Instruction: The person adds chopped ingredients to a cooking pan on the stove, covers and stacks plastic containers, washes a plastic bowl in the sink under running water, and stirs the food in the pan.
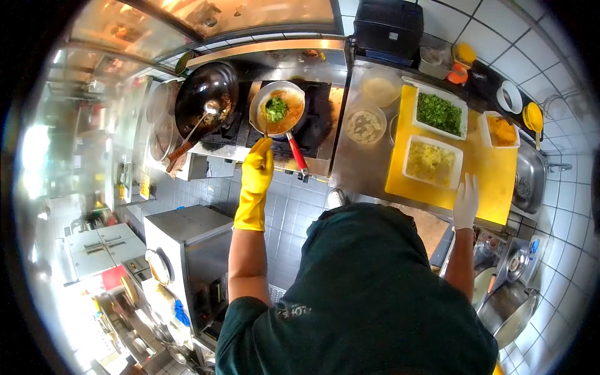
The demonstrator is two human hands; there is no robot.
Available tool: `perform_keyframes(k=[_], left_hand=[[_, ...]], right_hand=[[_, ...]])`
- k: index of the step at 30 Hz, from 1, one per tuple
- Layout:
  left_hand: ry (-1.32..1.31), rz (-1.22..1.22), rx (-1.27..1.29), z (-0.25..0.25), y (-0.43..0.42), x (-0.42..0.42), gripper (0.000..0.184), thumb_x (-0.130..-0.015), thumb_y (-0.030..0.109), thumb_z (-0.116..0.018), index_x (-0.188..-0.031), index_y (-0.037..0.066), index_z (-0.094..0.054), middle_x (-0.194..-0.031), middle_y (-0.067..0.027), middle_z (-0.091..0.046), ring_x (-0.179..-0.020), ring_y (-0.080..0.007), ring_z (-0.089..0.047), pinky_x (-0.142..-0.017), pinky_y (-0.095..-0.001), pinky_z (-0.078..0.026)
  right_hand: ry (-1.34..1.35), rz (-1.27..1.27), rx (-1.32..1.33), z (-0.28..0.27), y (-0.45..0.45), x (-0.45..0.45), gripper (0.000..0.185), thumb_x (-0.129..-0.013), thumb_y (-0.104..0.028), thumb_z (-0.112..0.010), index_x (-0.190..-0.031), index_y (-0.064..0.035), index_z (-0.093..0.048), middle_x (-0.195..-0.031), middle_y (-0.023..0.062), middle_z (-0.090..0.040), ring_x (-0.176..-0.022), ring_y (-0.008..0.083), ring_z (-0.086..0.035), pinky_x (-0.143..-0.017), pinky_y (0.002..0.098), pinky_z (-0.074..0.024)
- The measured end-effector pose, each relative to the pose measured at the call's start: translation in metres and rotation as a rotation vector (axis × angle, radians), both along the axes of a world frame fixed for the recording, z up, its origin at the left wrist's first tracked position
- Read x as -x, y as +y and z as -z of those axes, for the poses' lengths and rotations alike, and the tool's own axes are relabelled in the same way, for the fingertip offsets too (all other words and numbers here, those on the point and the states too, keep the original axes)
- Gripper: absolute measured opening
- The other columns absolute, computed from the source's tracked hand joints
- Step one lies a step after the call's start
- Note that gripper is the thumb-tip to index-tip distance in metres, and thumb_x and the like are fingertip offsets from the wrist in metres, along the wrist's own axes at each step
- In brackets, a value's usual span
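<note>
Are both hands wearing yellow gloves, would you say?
No, the left hand wears a yellow glove, the right hand a whitish one.

The person wears a loose, dark green top (pixel 375 300) with short, wide sleeves that end above the elbows. Its fabric looks plain and matte, with soft folds, and darkens almost to black in places. A small patch of pale lettering (pixel 294 310) sits on the left side of the chest, too blurred to read. The left hand (pixel 256 164) is covered by a bright yellow glove (pixel 251 203), smooth and slightly shiny, with a long, creased cuff reaching over part of the forearm. The right hand (pixel 466 199) wears a thin, whitish glove (pixel 464 215), shorter, ending around the wrist. Both forearms are uncovered beyond the gloves.
</note>
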State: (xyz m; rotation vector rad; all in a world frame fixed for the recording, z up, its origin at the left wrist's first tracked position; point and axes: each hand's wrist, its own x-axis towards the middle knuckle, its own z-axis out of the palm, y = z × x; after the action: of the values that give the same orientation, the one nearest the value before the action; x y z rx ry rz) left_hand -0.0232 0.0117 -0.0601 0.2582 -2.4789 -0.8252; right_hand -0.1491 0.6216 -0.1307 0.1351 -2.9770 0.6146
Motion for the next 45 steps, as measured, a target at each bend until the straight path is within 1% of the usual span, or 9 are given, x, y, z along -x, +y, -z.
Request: perform_keyframes(k=[1, 7, 16, 23, 30, 34, 37, 40, 45], left_hand=[[-0.042, 0.076, 0.192, -0.008, -0.003, 0.006, 0.028, -0.098, 0.003, -0.066, -0.125, 0.003, -0.070, -0.128, -0.0215, -0.070, -0.104, -0.0345, -0.074, -0.094, -0.0377, -0.058], [-0.399, 0.064, 0.268, -0.013, -0.003, 0.017, 0.030, -0.093, 0.004, -0.066, -0.123, 0.008, -0.070, -0.131, -0.0228, -0.068, -0.104, -0.0450, -0.070, -0.087, -0.0449, -0.059], [-0.192, 0.249, 0.137, -0.101, 0.019, -0.020, 0.029, -0.090, -0.003, -0.067, -0.117, 0.005, -0.073, -0.121, -0.0244, -0.071, -0.108, -0.0428, -0.070, -0.090, -0.0401, -0.058], [-0.329, 0.148, 0.268, -0.046, -0.001, -0.003, 0.032, -0.093, 0.000, -0.064, -0.123, 0.009, -0.069, -0.129, -0.0229, -0.067, -0.103, -0.0441, -0.070, -0.084, -0.0432, -0.060], [-0.251, 0.387, 0.504, -0.008, -0.035, 0.027, 0.036, -0.085, -0.001, -0.061, -0.119, 0.010, -0.068, -0.138, -0.0211, -0.062, -0.099, -0.0418, -0.072, -0.078, -0.0448, -0.061], [-0.331, 0.373, 0.532, 0.002, -0.046, 0.019, 0.032, -0.093, 0.003, -0.059, -0.121, 0.013, -0.070, -0.136, -0.0240, -0.064, -0.095, -0.0444, -0.071, -0.074, -0.0479, -0.060], [-0.597, 0.217, 0.501, -0.031, -0.022, 0.013, 0.021, -0.094, 0.008, -0.061, -0.114, 0.008, -0.067, -0.123, -0.0201, -0.069, -0.091, -0.0410, -0.072, -0.075, -0.0470, -0.060], [-0.324, 0.086, 0.055, -0.049, -0.017, 0.005, 0.021, -0.095, 0.005, -0.065, -0.114, 0.003, -0.072, -0.118, -0.0216, -0.073, -0.093, -0.0346, -0.075, -0.080, -0.0389, -0.059], [-0.010, -0.015, -0.288, -0.053, -0.001, 0.000, 0.023, -0.096, -0.001, -0.065, -0.117, 0.001, -0.074, -0.114, -0.0189, -0.076, -0.102, -0.0290, -0.075, -0.086, -0.0312, -0.057]], right_hand=[[0.019, -0.016, 0.024, -0.002, -0.004, 0.000, 0.042, -0.108, -0.021, -0.050, -0.145, -0.0014, -0.057, -0.158, 0.0282, -0.043, -0.145, 0.0433, -0.044, -0.119, 0.0472, -0.0380], [0.041, 0.027, 0.023, 0.000, -0.015, -0.018, 0.042, -0.108, -0.021, -0.051, -0.144, -0.0014, -0.057, -0.158, 0.0271, -0.044, -0.143, 0.0427, -0.046, -0.118, 0.0466, -0.0396], [0.070, -0.018, -0.245, 0.032, 0.015, -0.049, 0.042, -0.109, -0.023, -0.051, -0.146, -0.0051, -0.057, -0.160, 0.0233, -0.044, -0.142, 0.0418, -0.048, -0.116, 0.0475, -0.0418], [-0.003, 0.133, -0.063, 0.013, -0.002, -0.051, 0.043, -0.108, -0.024, -0.052, -0.147, -0.0072, -0.057, -0.158, 0.0255, -0.044, -0.142, 0.0430, -0.048, -0.115, 0.0482, -0.0424], [0.039, 0.086, -0.086, 0.007, 0.006, -0.042, 0.043, -0.108, -0.025, -0.053, -0.146, -0.0059, -0.057, -0.158, 0.0251, -0.044, -0.140, 0.0427, -0.050, -0.114, 0.0479, -0.0437], [0.017, 0.085, -0.073, 0.006, 0.008, -0.042, 0.043, -0.108, -0.025, -0.053, -0.146, -0.0046, -0.057, -0.158, 0.0243, -0.045, -0.140, 0.0426, -0.050, -0.114, 0.0480, -0.0441], [0.013, 0.110, -0.044, 0.012, 0.012, -0.050, 0.042, -0.109, -0.025, -0.052, -0.146, -0.0047, -0.057, -0.157, 0.0249, -0.046, -0.140, 0.0430, -0.049, -0.114, 0.0485, -0.0434], [-0.004, 0.141, -0.065, 0.015, 0.010, -0.059, 0.042, -0.109, -0.025, -0.052, -0.146, -0.0047, -0.057, -0.156, 0.0257, -0.046, -0.140, 0.0436, -0.049, -0.115, 0.0491, -0.0427], [-0.054, 0.150, -0.043, 0.014, 0.008, -0.061, 0.042, -0.109, -0.025, -0.051, -0.146, -0.0045, -0.057, -0.158, 0.0262, -0.044, -0.143, 0.0434, -0.046, -0.116, 0.0489, -0.0410]])
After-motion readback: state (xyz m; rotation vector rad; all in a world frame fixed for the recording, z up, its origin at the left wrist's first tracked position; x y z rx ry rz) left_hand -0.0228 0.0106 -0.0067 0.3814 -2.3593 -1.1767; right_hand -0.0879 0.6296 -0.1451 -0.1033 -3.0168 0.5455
